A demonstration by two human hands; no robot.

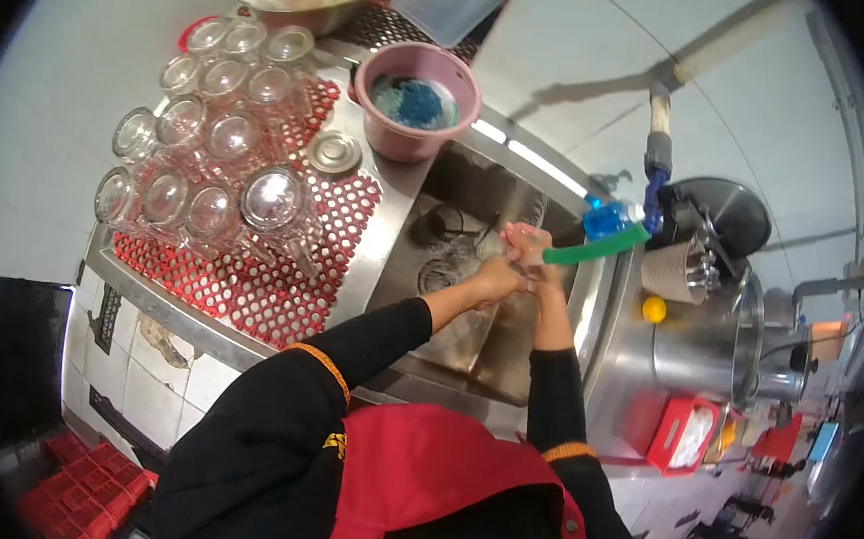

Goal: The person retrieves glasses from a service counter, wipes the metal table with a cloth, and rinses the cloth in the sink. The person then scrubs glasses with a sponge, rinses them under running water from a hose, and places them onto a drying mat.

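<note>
My left hand (497, 278) is closed round the lower part of my right hand (526, 244), near the wrist. The right hand's fingers point up and left, loosely bent and apart, with nothing visible in them. Both hands are over the steel sink (427, 334), at the end of a green hose (597, 245). The hose hangs from a blue fitting on the wall pipe and its mouth meets the right hand. Below the hands the basin looks wet, and a dark cup-like thing (442, 220) lies at its far left, hard to make out.
Upside-down glass jugs (213, 209) crowd a red perforated mat (279, 309) left of the sink. A pink tub (413, 144) stands on the sink's back left corner. A blue bottle (611, 220), a yellow lemon-like ball (654, 309) and a red box (682, 434) are on the right.
</note>
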